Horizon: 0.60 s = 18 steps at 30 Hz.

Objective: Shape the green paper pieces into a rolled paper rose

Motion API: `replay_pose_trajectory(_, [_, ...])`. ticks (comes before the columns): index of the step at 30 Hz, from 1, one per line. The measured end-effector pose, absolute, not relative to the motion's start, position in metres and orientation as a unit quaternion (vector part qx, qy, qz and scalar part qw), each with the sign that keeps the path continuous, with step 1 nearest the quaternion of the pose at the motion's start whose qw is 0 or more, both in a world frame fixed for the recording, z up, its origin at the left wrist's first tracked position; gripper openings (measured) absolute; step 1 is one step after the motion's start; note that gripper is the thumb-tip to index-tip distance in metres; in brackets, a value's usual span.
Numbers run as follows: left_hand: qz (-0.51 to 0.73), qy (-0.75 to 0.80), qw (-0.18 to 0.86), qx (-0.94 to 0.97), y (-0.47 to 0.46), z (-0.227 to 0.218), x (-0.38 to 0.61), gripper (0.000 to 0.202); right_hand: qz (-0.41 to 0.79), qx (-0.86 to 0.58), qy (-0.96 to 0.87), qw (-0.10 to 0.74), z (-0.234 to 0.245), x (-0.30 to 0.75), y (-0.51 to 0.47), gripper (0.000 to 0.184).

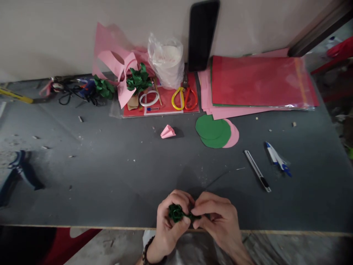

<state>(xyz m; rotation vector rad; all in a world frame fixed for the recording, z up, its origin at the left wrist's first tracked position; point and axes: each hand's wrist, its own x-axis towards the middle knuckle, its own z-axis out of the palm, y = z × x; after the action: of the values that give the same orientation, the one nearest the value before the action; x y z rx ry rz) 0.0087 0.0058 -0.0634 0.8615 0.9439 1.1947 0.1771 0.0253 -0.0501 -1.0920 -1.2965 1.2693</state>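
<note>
At the table's front edge, my left hand is closed around a small dark green paper flower, its curled petals showing between thumb and fingers. Close on its right, my right hand pinches the flower's narrow green end between thumb and fingertips. What exactly lies under the right fingertips is partly hidden. Ahead of the hands, a folded pink paper piece rests on the table. Green paper circles overlap a pink circle farther right.
A box cutter and a small white-blue tool lie at right. Red paper sheets, yellow-red handled scissors, a bagged white roll and a leaning phone line the wall. Blue-handled pliers lie left.
</note>
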Motion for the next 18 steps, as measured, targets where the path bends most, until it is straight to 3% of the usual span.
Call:
replay_pose_trajectory(7, [0.495,0.393,0.656,0.411,0.018,-0.052,0.006,0.025,0.532,-0.461,-0.531,0.472,-0.053,0.182,0.025,0.02])
replay_pose_trajectory(14, [0.498,0.401,0.627,0.445,0.02,-0.052,0.006,0.022,0.49,-0.464,-0.559,0.482,-0.049,0.182,0.026,0.012])
replay_pose_trajectory(18, [0.509,0.412,0.606,0.451,0.02,-0.053,0.006,0.019,0.48,-0.454,-0.574,0.484,-0.048,0.179,0.027,0.022])
